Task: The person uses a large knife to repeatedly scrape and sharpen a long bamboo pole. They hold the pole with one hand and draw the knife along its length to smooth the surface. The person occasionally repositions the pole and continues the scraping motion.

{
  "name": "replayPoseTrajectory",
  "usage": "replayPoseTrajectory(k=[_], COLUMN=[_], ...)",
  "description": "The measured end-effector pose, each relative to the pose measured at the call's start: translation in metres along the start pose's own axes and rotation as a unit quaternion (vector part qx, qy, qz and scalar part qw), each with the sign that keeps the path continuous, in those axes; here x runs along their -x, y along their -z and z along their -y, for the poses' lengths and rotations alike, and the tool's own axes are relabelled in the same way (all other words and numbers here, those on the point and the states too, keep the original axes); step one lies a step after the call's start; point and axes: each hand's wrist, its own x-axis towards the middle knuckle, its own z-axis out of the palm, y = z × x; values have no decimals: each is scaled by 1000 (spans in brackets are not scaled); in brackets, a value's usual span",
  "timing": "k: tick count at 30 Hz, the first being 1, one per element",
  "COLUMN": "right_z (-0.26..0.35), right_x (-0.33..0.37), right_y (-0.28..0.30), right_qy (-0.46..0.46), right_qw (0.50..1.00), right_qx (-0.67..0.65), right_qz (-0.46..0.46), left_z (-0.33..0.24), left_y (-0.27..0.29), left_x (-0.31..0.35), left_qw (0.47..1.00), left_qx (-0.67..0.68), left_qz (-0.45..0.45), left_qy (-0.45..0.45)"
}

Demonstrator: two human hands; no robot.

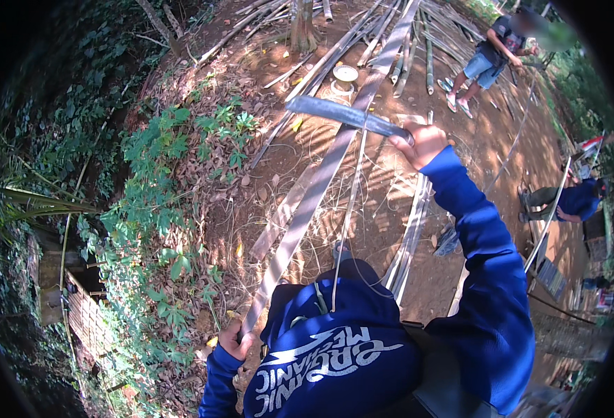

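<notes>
My right hand is raised at the upper middle, fingers wrapped round the handle of a machete. The broad grey blade points left and crosses over a long, flat brown strip, probably split bamboo. Whether the blade touches the strip, I cannot tell. At the lower left, my left hand is closed round the near end of this strip, which slants away to the upper right. A thin pale strip runs beside it, from near my chest up to the blade.
Bamboo poles lie in a heap beyond. Pale strips lie on the ground to the right. A tree trunk and a pale round-topped object stand ahead. Leafy plants line the left. Two other people are at the right.
</notes>
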Motion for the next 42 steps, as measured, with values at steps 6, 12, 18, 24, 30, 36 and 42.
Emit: replayPoseTrajectory(k=[6, 12, 18, 24, 30, 36, 42], right_z=[-24, -95, -178, 20, 161, 183, 157], right_x=[-9, -47, -46, 63, 119, 118, 99], right_y=[-5, -13, -50, -77, -45, -43, -39], right_qy=[-66, -174, -307, -86, -9, 17, 78], right_qw=[988, 982, 927, 973, 981, 981, 993], right_qx=[-62, 32, -83, -127, -187, -195, -90], right_qz=[-123, -71, -201, -171, 43, 17, 24], left_z=[5, 29, -7, -76, -100, -115, -130], left_y=[-14, 1, -11, -20, -48, -71, -78], left_x=[6, 26, 8, -78, -121, -147, -140], left_qw=[997, 995, 988, 995, 970, 986, 980], left_qx=[27, 43, 53, -30, -243, -134, -157], left_qz=[54, 63, -2, 90, -10, -41, -53], left_qy=[43, 59, 148, 5, -18, -94, -111])
